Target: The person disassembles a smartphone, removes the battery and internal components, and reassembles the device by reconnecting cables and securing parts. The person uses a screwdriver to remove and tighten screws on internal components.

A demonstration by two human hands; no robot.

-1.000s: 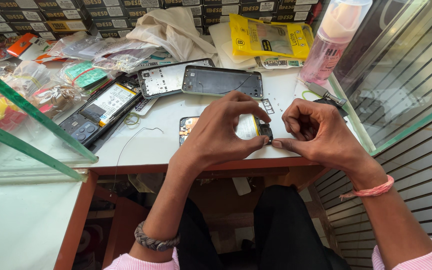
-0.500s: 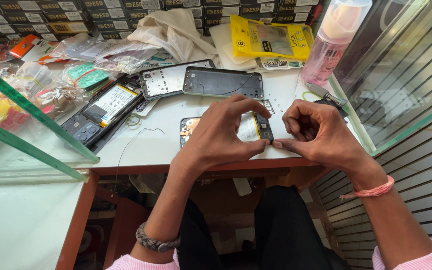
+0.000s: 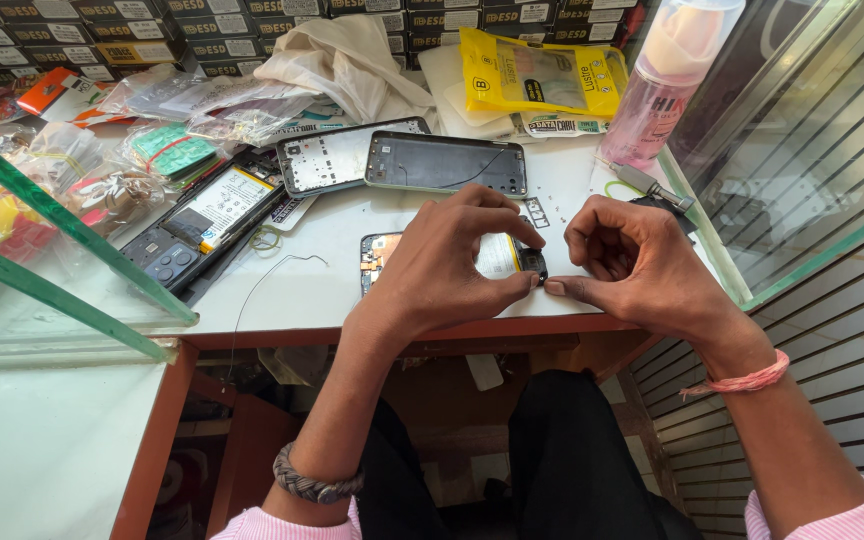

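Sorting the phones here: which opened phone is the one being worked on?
The one under both hands at the table's front edge; the other opened phones lie untouched behind.

- A dark phone back cover [image 3: 447, 163] lies flat at the far side of my white table [image 3: 292, 290], touching a lighter phone frame [image 3: 337, 157] on its left.
- Another opened phone [image 3: 202, 215] sits at a slant further left.
- A yellow packet [image 3: 542, 72] lies at the back, near a pink spray bottle [image 3: 664, 90].
- A crumpled cream cloth [image 3: 342, 62] is heaped by the clear bags [image 3: 202, 100].
- A thin wire [image 3: 272, 275] curls across the table.
- Green-edged glass [image 3: 62, 280] stands to my left.
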